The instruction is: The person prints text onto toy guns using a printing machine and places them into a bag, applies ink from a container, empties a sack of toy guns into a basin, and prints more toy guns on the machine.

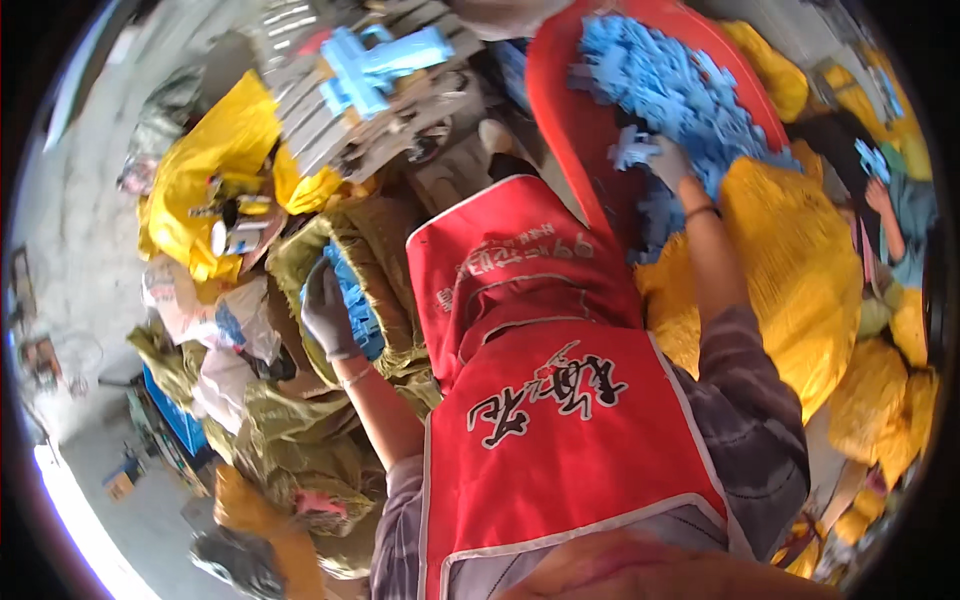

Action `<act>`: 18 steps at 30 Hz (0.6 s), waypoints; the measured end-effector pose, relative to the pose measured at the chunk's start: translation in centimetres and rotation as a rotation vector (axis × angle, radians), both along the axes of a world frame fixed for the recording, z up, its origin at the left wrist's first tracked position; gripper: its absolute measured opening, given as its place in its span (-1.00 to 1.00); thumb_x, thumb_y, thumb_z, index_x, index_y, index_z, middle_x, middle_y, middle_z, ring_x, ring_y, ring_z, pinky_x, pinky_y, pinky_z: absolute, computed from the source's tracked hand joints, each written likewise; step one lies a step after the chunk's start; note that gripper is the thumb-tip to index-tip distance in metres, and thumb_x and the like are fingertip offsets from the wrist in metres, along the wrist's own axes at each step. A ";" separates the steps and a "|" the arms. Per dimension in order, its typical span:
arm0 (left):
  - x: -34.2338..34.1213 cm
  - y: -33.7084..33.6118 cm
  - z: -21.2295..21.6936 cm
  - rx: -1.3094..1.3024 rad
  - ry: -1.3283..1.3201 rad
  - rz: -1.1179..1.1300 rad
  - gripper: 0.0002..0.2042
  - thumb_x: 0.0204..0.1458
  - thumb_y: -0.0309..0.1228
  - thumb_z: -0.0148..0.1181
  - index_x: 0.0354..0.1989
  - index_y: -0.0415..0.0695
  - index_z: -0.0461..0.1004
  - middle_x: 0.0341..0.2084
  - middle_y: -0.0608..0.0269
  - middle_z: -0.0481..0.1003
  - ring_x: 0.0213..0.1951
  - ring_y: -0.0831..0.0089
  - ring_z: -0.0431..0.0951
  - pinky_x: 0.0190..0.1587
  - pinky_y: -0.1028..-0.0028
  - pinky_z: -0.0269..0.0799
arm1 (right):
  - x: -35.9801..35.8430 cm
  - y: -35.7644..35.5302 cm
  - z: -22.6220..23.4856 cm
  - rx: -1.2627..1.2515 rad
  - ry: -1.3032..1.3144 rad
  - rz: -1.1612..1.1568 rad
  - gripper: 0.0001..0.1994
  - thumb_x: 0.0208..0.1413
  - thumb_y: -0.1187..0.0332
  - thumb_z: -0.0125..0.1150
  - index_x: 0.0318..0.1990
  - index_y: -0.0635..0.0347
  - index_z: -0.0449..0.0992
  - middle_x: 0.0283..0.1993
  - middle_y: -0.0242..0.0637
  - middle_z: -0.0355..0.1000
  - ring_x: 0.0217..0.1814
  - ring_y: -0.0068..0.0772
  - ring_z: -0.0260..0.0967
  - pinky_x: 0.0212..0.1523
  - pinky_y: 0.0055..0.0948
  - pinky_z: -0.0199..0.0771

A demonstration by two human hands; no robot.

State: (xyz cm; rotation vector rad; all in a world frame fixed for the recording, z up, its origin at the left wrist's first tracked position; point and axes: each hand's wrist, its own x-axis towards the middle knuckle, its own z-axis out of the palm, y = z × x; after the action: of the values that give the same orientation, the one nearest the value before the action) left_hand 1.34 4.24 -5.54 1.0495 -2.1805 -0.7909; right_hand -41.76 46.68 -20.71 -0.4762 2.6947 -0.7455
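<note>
My right hand (672, 163), in a pale glove, reaches into a red tub (552, 95) at the upper right. Its fingers are closed on a light blue plastic part (634, 149). A heap of similar blue plastic parts (665, 75) fills much of the tub. At the left, my gloved left hand (328, 308) lies along the mouth of an olive woven sack (385, 235). Its fingers look stretched out, with nothing seen in them. More blue parts (357, 300) lie inside that sack, beside the hand.
A grey slatted stand (310, 110) with a larger blue plastic piece (375, 70) on it is ahead. Yellow sacks (770, 270) bulge beside my right arm. Another yellow bag (215, 150) and a box of tools (240, 220) are at the left. Another person's hand (880, 198) shows far right.
</note>
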 end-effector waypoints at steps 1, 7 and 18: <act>-0.8 0.1 1.0 0.050 0.047 0.007 -0.78 0.12 -0.42 0.11 -0.13 -0.25 0.54 -0.27 0.20 0.60 -0.24 0.49 0.56 -0.13 0.51 0.45 | 0.5 -0.3 1.3 -0.297 -0.171 -0.129 -0.59 -0.04 0.43 0.21 0.03 0.27 0.40 -0.28 -0.18 0.47 -0.35 -0.44 0.46 -0.37 -0.47 0.49; -6.9 -0.5 8.1 -0.266 0.136 -0.151 -0.77 0.09 -0.42 0.13 -0.12 -0.23 0.53 -0.21 0.11 0.58 -0.16 0.33 0.59 -0.08 0.45 0.43 | 3.4 -3.8 8.1 -1.216 -0.454 -0.355 -0.63 0.13 0.49 0.14 0.11 0.21 0.33 -0.14 -0.34 0.39 -0.20 -0.52 0.38 -0.20 -0.52 0.45; -18.4 -1.7 13.5 -0.258 -0.079 -0.480 -0.60 -0.10 -0.32 0.32 -0.05 -0.16 0.46 -0.23 0.07 0.56 -0.19 0.22 0.59 -0.14 0.40 0.47 | 7.5 -7.1 17.5 -1.457 -0.528 -0.091 -0.66 0.18 0.48 0.09 0.12 0.20 0.31 -0.13 -0.38 0.36 -0.19 -0.55 0.32 -0.10 -0.51 0.36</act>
State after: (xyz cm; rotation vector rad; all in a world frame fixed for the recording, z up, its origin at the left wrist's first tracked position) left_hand -17.06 2.52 7.96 0.4378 -2.5597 -0.6484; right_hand -34.22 39.54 -3.17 -0.3279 1.3051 -2.3565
